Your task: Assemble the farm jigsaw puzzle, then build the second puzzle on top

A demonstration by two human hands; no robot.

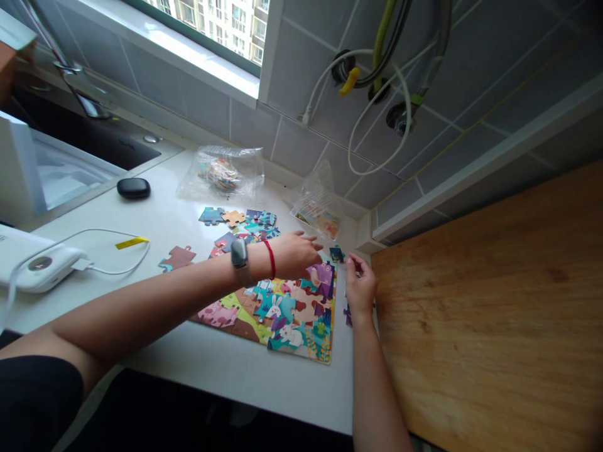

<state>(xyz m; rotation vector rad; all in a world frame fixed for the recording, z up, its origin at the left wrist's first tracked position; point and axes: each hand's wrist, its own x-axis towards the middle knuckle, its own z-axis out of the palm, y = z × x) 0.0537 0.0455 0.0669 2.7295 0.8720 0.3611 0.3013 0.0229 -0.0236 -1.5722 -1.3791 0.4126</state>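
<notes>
A colourful animal jigsaw puzzle (273, 307) lies on the white counter, with a rabbit and a pig among its pictures. My left hand (301, 254) reaches over its upper part, fingers stretched out and palm down, and covers some of it. To the right, my right hand (362, 285) is closed, thumb and fingertips together; what they hold, if anything, is hidden. Just left of those fingertips is a dark blue puzzle piece (336, 254). Another purple piece (347, 316) shows partly beside my right wrist. Loose pieces (233, 218) lie beyond my left forearm, and a brown piece (178, 258) sits farther left.
Two clear plastic bags (221, 172) with puzzle pieces or cards stand by the tiled wall. A black oval case (134, 188), a white power bank (42, 260) with a cable, and a sink (94, 135) are left. A wooden board (490, 301) rises at right.
</notes>
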